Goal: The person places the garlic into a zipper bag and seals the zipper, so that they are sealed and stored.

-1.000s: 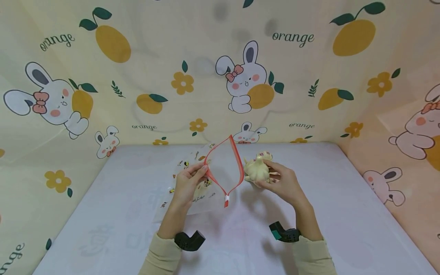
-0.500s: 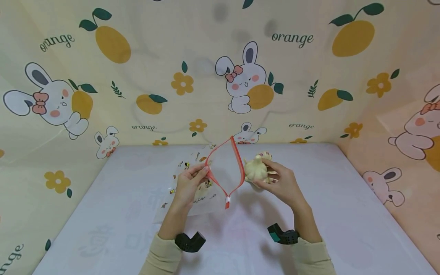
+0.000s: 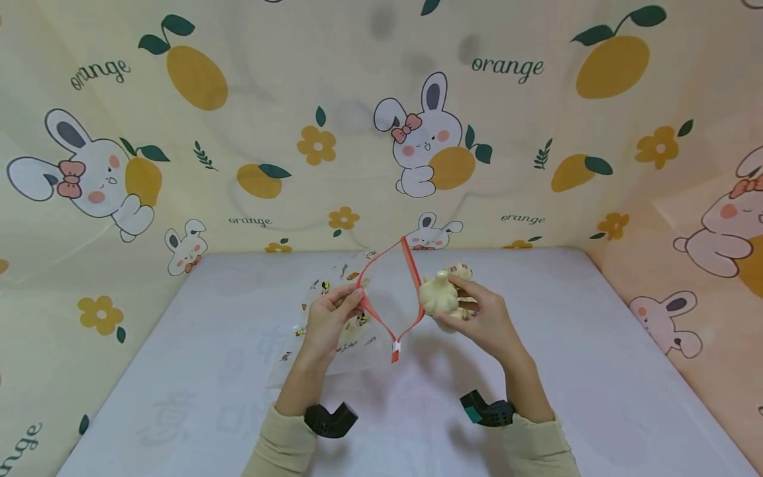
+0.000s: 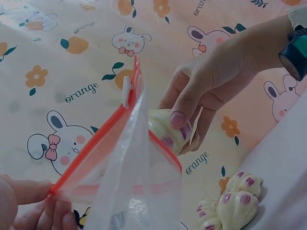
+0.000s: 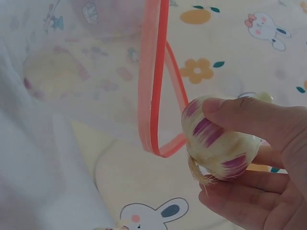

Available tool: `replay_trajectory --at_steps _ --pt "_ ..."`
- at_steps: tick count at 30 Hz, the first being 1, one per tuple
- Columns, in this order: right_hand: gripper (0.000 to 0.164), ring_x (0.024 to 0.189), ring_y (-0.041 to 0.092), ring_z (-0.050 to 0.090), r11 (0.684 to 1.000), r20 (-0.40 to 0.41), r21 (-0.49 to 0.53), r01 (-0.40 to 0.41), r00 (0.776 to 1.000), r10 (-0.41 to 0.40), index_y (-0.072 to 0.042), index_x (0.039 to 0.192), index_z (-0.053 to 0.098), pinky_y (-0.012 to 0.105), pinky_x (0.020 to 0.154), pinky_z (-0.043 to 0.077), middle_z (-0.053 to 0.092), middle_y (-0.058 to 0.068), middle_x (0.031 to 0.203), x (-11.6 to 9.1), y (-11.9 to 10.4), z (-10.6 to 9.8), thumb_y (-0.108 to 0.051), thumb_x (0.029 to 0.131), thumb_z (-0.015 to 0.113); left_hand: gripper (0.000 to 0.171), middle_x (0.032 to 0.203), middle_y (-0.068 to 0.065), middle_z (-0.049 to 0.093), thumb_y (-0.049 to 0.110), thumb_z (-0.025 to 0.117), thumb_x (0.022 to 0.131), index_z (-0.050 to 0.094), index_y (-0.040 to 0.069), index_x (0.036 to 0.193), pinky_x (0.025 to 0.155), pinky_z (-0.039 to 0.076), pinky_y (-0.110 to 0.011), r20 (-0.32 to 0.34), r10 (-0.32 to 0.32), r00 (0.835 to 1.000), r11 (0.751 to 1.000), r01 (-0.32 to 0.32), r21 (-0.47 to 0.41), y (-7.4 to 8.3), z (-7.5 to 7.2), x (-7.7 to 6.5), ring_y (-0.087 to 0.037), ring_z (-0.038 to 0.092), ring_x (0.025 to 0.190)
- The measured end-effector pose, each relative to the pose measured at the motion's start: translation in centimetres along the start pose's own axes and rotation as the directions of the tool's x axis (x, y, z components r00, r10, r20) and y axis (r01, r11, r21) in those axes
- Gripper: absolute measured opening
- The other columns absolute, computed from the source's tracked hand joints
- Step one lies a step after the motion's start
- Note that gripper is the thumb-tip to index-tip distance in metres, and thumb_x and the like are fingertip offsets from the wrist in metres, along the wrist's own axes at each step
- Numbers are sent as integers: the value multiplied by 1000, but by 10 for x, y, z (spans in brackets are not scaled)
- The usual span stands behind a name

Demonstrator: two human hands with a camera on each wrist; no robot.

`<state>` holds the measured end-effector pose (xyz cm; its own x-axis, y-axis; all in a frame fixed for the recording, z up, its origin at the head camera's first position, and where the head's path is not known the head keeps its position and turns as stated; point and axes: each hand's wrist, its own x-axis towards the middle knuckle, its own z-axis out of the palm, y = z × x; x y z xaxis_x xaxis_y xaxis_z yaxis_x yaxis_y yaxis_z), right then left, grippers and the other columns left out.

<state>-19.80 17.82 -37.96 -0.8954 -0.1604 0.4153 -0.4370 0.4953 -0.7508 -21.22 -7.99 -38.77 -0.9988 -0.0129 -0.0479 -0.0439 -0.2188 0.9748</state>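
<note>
My left hand [image 3: 328, 315] pinches the red zip edge of a clear printed zip bag [image 3: 414, 268]. The bag's mouth is spread into a diamond, with a white slider [image 3: 396, 346] at its near corner. In my right hand [image 3: 489, 319] is a garlic bulb [image 3: 438, 293], pale with purple streaks and dry roots, gripped between thumb and fingers. The bulb overlaps the mouth's right edge in the head view; the right wrist view shows it close beside the red rim. Another pale, purple-marked bulb [image 5: 53, 74] shows blurred through the bag's film.
Several more garlic bulbs [image 4: 237, 206] lie clustered on the white table [image 3: 197, 371], partly hidden behind my right hand in the head view. A patterned cloth [image 3: 250, 119] with rabbits and oranges hangs behind and along both sides. Each wrist wears a black camera [image 3: 330, 421].
My right hand has moved slightly left with the garlic bulb, bringing it up to the bag's right rim. The left hand and the bag have barely shifted.
</note>
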Motion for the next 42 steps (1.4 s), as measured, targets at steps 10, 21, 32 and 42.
replay_trajectory --at_steps 10,21,32,42 --pt "63 101 30 63 1000 -4 15 8 1000 -8 5 129 56 40 83 60 65 23 118 0 -3 4 -3 72 82 31 74 14 68 3 58 94 58 -13 120 70 56 -14 2 27 1000 999 -27 -31 2 2 -2 -1 63 68" --pt "64 104 32 65 999 30 30 42 999 -42 2 130 56 40 84 60 64 21 120 0 -8 11 -6 72 83 30 74 14 68 4 59 93 59 -13 118 70 57 -15 6 46 999 999 -46 -8 1 3 -2 -2 64 68" --pt "64 108 31 63 999 37 7 47 998 -47 3 130 56 42 88 58 63 20 127 1 -9 19 -7 73 83 28 74 14 69 3 59 93 59 -13 117 70 57 -15 7 46 999 999 -46 -14 3 4 -5 -1 64 68" --pt "62 111 33 62 999 51 1 42 998 -42 3 131 56 42 90 57 61 21 130 1 -9 20 -8 75 81 30 74 12 68 3 59 93 59 -14 118 70 57 -14 10 48 999 998 -48 -29 5 5 -7 -1 64 68"
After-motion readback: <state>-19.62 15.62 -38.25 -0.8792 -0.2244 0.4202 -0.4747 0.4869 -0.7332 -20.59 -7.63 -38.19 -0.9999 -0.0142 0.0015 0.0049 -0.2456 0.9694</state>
